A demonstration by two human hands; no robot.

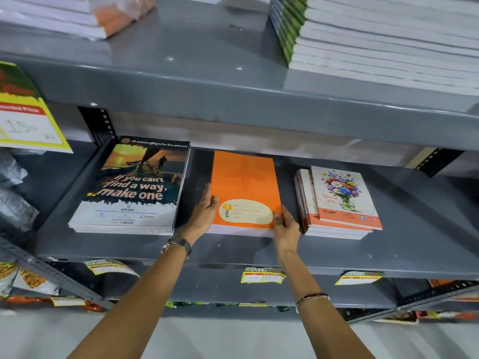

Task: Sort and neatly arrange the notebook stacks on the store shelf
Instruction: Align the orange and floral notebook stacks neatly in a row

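Observation:
An orange notebook stack (245,182) lies in the middle of the grey metal shelf (233,248). My left hand (203,212) presses flat against the stack's left edge, thumb on the cover. My right hand (286,225) grips its front right corner, fingers on the cover. To the left lies a stack with a sunset cover (132,187) reading "If you can't find a way, make one". On the right sits a stack of flower-cover notebooks (339,203), its top copy skewed.
The shelf above carries a tall pile of white-edged notebooks (388,40) at the right and wrapped packs (64,14) at the left. A yellow price sign (26,112) hangs at the left. Price tags (261,275) line the shelf's front lip. Snack packets (28,281) sit below.

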